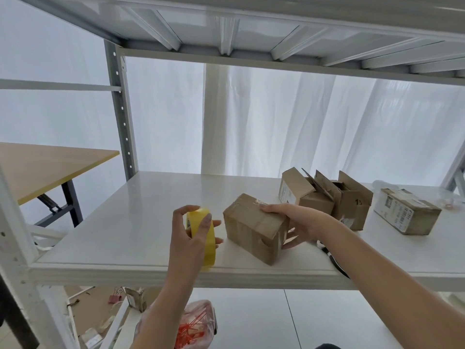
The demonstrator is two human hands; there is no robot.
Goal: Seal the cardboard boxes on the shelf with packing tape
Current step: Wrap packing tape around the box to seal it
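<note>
Shelf board (125, 222), white, centre of frame.
- Nearest box (251, 230), cardboard, flaps down, centre, near the front edge. The right hand (299, 225) grasps its right end, fingers laid on top and thumb against the end face.
- Tape roll (201, 235), yellow, just left of that box and apart from it. The left hand (187, 230) pinches it upright, fingers curled round the rim.
- Open boxes (327, 195), a cluster with flaps up, right of centre, behind the right hand.
- Labelled box (406, 214), closed, far right.
- Black-and-white object (332, 258), mostly hidden under the right forearm.

Surroundings:
- Wooden table (45, 165), left.
- Plastic bag (198, 323) with red pieces, bottom centre.
- White curtain (276, 122), behind.
</note>
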